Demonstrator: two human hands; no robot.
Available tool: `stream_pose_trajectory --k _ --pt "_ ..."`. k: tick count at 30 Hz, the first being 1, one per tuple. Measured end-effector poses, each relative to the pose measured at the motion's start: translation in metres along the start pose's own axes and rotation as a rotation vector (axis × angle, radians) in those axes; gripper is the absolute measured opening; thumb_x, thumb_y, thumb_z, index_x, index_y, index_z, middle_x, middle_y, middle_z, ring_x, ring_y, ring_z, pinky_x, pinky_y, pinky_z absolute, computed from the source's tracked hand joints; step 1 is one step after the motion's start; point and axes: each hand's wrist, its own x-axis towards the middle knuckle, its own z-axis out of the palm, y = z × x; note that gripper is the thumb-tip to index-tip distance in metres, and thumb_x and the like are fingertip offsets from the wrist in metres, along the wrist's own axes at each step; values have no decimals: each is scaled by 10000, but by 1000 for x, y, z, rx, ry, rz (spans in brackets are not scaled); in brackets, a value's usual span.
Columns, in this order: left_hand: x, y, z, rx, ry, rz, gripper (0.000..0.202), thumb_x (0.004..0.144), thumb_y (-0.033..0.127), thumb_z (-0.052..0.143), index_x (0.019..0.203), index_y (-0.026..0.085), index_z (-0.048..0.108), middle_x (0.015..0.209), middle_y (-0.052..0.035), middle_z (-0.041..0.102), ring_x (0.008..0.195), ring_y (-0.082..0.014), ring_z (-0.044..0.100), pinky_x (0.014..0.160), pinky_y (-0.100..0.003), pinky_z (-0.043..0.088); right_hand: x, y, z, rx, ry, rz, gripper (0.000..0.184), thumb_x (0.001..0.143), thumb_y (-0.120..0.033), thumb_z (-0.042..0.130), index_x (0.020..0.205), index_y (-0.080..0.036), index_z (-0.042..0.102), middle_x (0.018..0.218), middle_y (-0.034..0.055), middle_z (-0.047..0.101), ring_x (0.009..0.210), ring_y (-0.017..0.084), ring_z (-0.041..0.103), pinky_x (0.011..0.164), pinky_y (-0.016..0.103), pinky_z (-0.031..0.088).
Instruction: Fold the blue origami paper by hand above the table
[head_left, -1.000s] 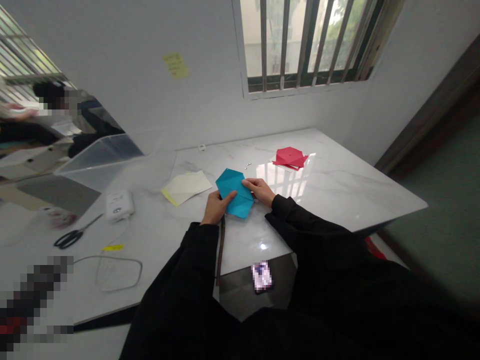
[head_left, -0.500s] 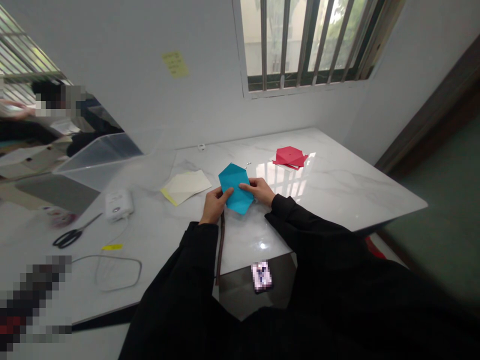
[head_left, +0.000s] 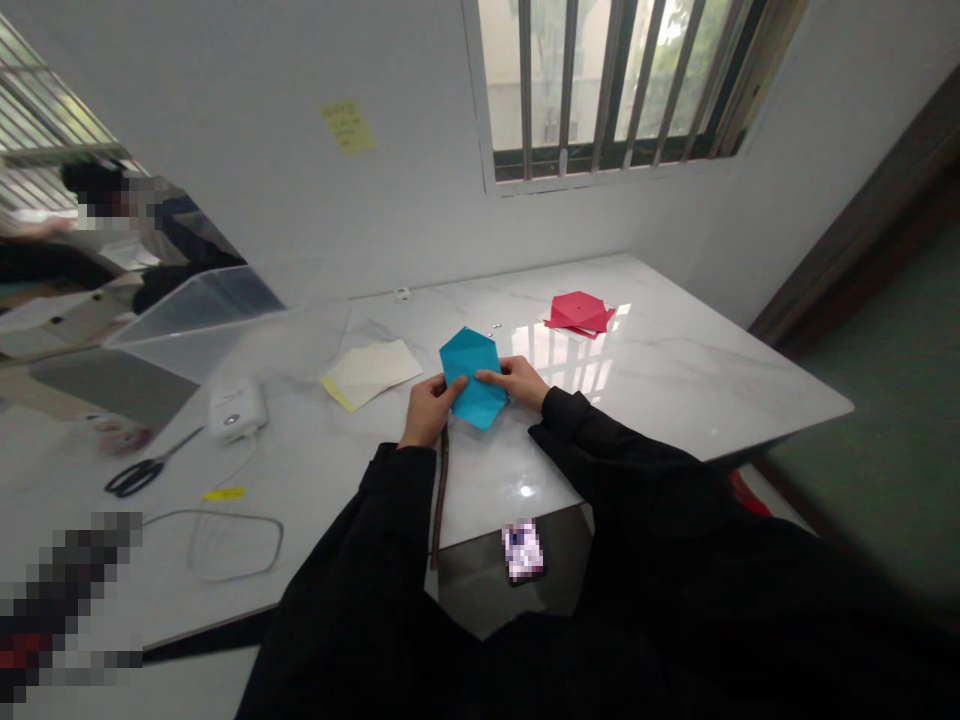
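Folded teal-blue paper hexagon (head_left: 471,375) is held just right of the cream paper sheet (head_left: 373,372). My left hand (head_left: 427,412) pinches its left edge and my right hand (head_left: 517,382) pinches its right. I judge that aligning the edges squarely before pressing the crease matters most.

white walls (head_left: 247,120) | barred window (head_left: 600,85) daylit | white marble table (head_left: 675,370) | green floor (head_left: 885,430)
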Motion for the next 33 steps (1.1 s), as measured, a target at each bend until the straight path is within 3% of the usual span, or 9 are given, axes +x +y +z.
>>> stream_pose_trajectory --k 15,19,22,25,28,30,33 --pt "0 1 1 25 -34 13 656 641 636 814 1017 101 758 876 -91 770 832 -275 701 752 -368 581 0 1 0 -61 14 13 430 652 -479 861 827 -106 740 791 83 744 706 191 679 654 315 576" --pt "2 3 1 82 10 71 601 731 652 729 969 101 743 788 -66 726 682 -191 650 609 -283 545 2 1 -1 -46 69 11 452 656 -499 853 846 -106 734 824 93 748 721 189 681 667 310 574" --pt "2 3 0 73 45 125 554 855 583 609 1162 128 682 894 -68 701 614 -129 616 542 -243 523 5 2 -6 5 158 -6 481 648 -519 848 864 -107 726 859 97 750 750 196 689 693 315 576" --pt "0 4 1 132 11 212 503 864 403 602 1322 195 597 1102 -88 669 683 -119 650 582 -241 550 9 3 -12 58 252 -11 496 632 -520 852 882 -111 722 879 95 749 781 206 698 724 327 579" --pt "-4 5 3 237 -54 299 545 788 269 639 1331 242 599 1256 -98 614 846 -151 672 649 -245 573 11 4 -14 102 309 -5 489 621 -501 857 894 -119 721 897 94 751 800 206 701 739 322 576" --pt "-7 6 6 276 -98 339 532 760 251 669 1290 251 634 1314 -98 573 947 -175 661 702 -260 587 10 4 -13 106 315 -9 477 626 -490 854 895 -119 722 897 92 750 788 197 695 731 311 570" --pt "-9 7 9 304 -135 363 350 751 291 715 1096 234 733 1301 -88 563 1032 -205 646 764 -285 598 7 1 -10 73 299 -18 470 636 -488 846 890 -113 721 873 86 744 751 178 673 706 292 552"
